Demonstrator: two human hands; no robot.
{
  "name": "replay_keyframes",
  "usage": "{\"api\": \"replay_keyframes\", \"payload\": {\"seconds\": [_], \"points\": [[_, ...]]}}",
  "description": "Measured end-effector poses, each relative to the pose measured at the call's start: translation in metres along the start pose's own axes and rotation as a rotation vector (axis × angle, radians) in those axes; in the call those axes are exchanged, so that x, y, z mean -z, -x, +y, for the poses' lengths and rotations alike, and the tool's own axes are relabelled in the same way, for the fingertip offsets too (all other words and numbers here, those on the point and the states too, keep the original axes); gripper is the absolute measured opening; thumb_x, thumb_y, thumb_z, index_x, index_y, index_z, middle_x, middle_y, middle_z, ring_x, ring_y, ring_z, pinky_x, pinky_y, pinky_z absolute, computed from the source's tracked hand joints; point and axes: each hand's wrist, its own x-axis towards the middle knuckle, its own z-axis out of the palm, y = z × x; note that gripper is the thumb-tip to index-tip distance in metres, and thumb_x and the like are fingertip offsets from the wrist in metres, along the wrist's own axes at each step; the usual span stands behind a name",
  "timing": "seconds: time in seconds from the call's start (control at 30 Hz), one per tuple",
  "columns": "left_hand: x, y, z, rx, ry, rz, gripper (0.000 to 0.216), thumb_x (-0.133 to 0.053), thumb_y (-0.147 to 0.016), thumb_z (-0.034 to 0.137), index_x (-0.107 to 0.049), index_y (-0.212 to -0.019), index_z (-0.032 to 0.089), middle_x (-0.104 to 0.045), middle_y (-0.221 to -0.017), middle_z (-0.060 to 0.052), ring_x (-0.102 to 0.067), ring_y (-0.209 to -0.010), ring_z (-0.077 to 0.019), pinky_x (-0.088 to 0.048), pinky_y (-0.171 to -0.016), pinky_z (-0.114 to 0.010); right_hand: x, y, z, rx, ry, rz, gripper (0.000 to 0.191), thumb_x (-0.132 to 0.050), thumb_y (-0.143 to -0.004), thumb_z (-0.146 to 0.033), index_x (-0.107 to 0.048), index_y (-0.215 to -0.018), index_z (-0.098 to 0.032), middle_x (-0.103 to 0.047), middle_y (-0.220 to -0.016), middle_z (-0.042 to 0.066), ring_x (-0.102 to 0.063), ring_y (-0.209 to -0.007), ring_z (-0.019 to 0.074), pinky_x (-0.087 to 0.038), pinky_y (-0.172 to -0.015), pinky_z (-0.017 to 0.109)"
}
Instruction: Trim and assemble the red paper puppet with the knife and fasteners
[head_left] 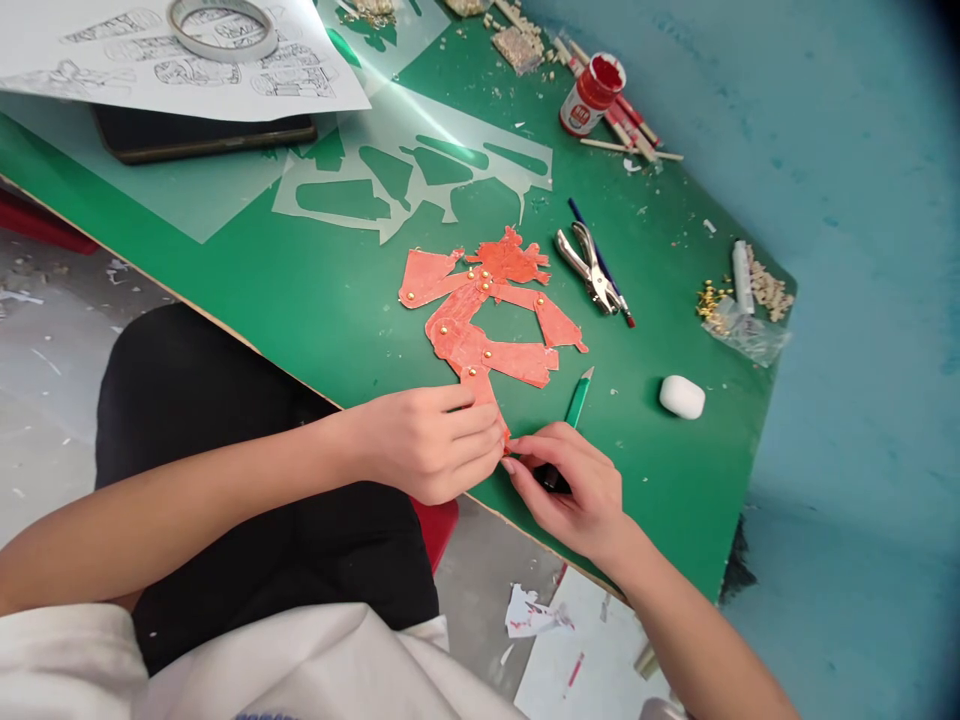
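A jointed paper puppet (466, 310), painted orange-red and pinned with gold paper fasteners, lies on the green table with its lower leg towards me. My left hand (431, 440) grips that leg, its fingers bent over it and covering most of it. At the foot end, my right hand (570, 485) pinches the tip between thumb and forefinger, the two hands nearly touching. Under my right hand sticks out a green pencil (580, 398), pointing away. A black object (553, 480) shows partly below the right palm; its kind is hidden.
Beyond the puppet lie a silver hole punch (589, 268), a paintbrush (626, 312) and a cut-out plastic sheet (337, 200). An open red paint jar (581, 110) stands farther back. A white rounded case (682, 397) is at right. A tape roll (196, 47) rests on printed paper (315, 75) above a phone (210, 140).
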Motion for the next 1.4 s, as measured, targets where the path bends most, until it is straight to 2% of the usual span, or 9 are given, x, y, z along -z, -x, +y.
{"api": "replay_keyframes", "payload": {"seconds": [0.13, 0.57, 0.7, 0.83, 1.0, 1.1, 1.23, 1.33, 1.4], "points": [[-0.002, 0.002, 0.001, 0.022, 0.019, -0.021, 0.011, -0.07, -0.098, 0.014, -0.073, -0.089, 0.019, -0.079, -0.093, -0.006, -0.074, -0.09, -0.0184, -0.062, -0.075, -0.033, 0.001, -0.002, 0.001, 0.043, 0.028, 0.017, 0.028, -0.074, -0.091, -0.005, -0.068, -0.115, -0.019, -0.075, -0.085, 0.005, -0.063, -0.07, 0.0151, -0.055, -0.06, 0.028], [0.006, 0.003, -0.003, 0.112, 0.183, -0.093, 0.01, -0.07, -0.097, 0.011, -0.074, -0.098, 0.019, -0.081, -0.099, -0.006, -0.076, -0.094, -0.02, -0.062, -0.078, -0.034, 0.005, -0.005, -0.002, 0.005, -0.025, 0.025, 0.025, -0.073, -0.091, -0.009, -0.068, -0.112, -0.022, -0.068, -0.07, 0.0, -0.061, -0.063, 0.0159, -0.053, -0.057, 0.03], [0.03, 0.012, -0.014, 0.113, 0.147, -0.238, 0.01, -0.066, -0.099, 0.013, -0.075, -0.102, 0.017, -0.081, -0.111, -0.007, -0.076, -0.105, -0.0239, -0.064, -0.086, -0.039, 0.007, -0.003, -0.001, -0.055, -0.053, 0.068, 0.026, -0.063, -0.093, -0.004, -0.068, -0.112, -0.022, -0.07, -0.077, 0.003, -0.064, -0.069, 0.0167, -0.055, -0.06, 0.031], [0.067, 0.038, -0.019, 0.247, 0.156, -0.267, 0.013, -0.064, -0.097, 0.014, -0.073, -0.106, 0.019, -0.082, -0.114, -0.004, -0.076, -0.113, -0.025, -0.063, -0.097, -0.044, 0.008, -0.002, 0.0, -0.074, -0.071, 0.107, 0.027, -0.062, -0.091, -0.002, -0.068, -0.109, -0.021, -0.069, -0.076, 0.003, -0.064, -0.071, 0.0175, -0.055, -0.061, 0.031], [0.09, 0.056, -0.015, 0.516, 0.028, -0.109, 0.028, -0.069, -0.083, 0.001, -0.073, -0.107, 0.017, -0.083, -0.098, -0.006, -0.079, -0.099, -0.0261, -0.064, -0.085, -0.043, 0.009, -0.003, 0.001, -0.112, -0.056, 0.137, 0.027, -0.061, -0.092, -0.002, -0.069, -0.109, -0.022, -0.068, -0.073, 0.003, -0.063, -0.072, 0.0186, -0.054, -0.059, 0.031], [0.079, 0.038, -0.019, 0.514, 0.011, -0.14, 0.03, -0.068, -0.086, 0.003, -0.072, -0.112, 0.018, -0.082, -0.106, -0.004, -0.079, -0.1, -0.0249, -0.063, -0.088, -0.042, 0.009, -0.003, 0.001, -0.141, -0.058, 0.153, 0.027, -0.06, -0.092, -0.003, -0.068, -0.108, -0.023, -0.067, -0.07, 0.002, -0.064, -0.073, 0.0201, -0.056, -0.061, 0.033], [0.042, -0.014, -0.033, 0.46, 0.023, -0.296, 0.017, -0.062, -0.1, 0.022, -0.071, -0.113, 0.014, -0.08, -0.111, -0.005, -0.076, -0.104, -0.0249, -0.06, -0.086, -0.041, 0.009, -0.002, 0.002, -0.158, -0.077, 0.167, 0.027, -0.059, -0.093, -0.003, -0.068, -0.109, -0.023, -0.067, -0.072, 0.002, -0.065, -0.073, 0.0205, -0.056, -0.062, 0.034], [0.007, -0.052, -0.036, 0.501, -0.035, -0.622, 0.037, -0.058, -0.104, 0.038, -0.067, -0.119, 0.005, -0.075, -0.117, -0.018, -0.071, -0.106, -0.0341, -0.057, -0.078, -0.045, 0.009, -0.003, 0.002, -0.168, -0.082, 0.169, 0.026, -0.059, -0.093, -0.004, -0.069, -0.108, -0.023, -0.068, -0.072, 0.003, -0.065, -0.073, 0.021, -0.056, -0.062, 0.035], [-0.014, -0.068, -0.031, 0.522, -0.086, -0.746, 0.049, -0.055, -0.106, 0.04, -0.062, -0.129, -0.002, -0.069, -0.129, -0.027, -0.067, -0.117, -0.0396, -0.057, -0.079, -0.047, 0.009, -0.004, 0.001, -0.16, -0.086, 0.175, 0.025, -0.06, -0.093, -0.005, -0.069, -0.108, -0.024, -0.068, -0.071, 0.003, -0.066, -0.073, 0.0214, -0.056, -0.062, 0.035]]}}
